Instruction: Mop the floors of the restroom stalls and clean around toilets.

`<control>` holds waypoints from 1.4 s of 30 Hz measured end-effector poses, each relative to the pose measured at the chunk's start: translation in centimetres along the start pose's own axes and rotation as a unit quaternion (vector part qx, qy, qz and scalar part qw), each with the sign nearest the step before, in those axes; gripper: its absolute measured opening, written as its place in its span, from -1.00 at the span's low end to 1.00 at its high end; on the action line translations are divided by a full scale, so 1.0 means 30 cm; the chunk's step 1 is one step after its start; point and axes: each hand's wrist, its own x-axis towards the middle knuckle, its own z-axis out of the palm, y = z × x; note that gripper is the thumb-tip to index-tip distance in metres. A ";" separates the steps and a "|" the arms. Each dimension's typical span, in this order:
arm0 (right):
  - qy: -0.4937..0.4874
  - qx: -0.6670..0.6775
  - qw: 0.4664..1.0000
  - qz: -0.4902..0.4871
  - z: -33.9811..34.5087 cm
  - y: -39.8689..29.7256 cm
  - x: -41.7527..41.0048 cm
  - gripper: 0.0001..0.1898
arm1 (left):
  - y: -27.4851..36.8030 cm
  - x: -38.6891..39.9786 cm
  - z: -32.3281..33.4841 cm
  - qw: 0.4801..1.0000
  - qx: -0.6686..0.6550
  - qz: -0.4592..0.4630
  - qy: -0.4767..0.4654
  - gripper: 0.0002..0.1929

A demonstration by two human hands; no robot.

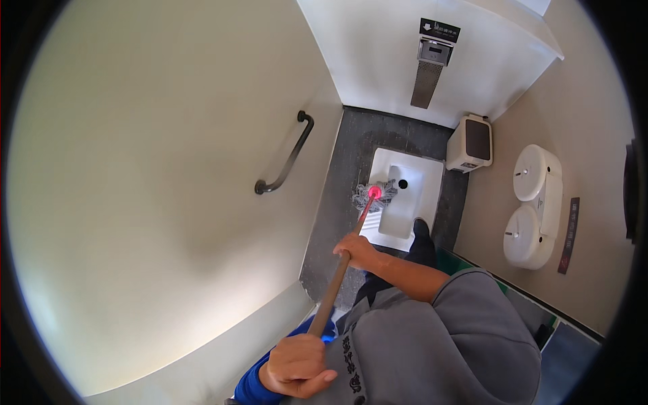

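A string mop with a pink collar (374, 192) and grey strands (362, 200) rests across the left rim of a white squat toilet pan (430, 202) and partly into its basin. Its long brown handle (331, 293) slants down toward my body. My right hand (357, 250) grips the handle partway along its length. At the upper end of the handle, my left hand (298, 364) is closed around it near my waist, below a blue sleeve (253, 379). A dark shoe (421, 229) stands at the pan's near right corner.
A black grab bar (291, 167) is fixed to the left wall. A lidded beige bin (470, 144) stands in the far right corner. On the right wall hangs a double paper-roll dispenser (536, 207). A metal flush unit (435, 51) sits on the back wall under a sign (439, 30).
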 end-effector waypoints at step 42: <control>-0.064 -0.038 0.988 0.132 -0.632 0.381 0.169 -0.86 | -0.205 0.557 0.274 0.995 -0.017 0.015 0.102 -0.59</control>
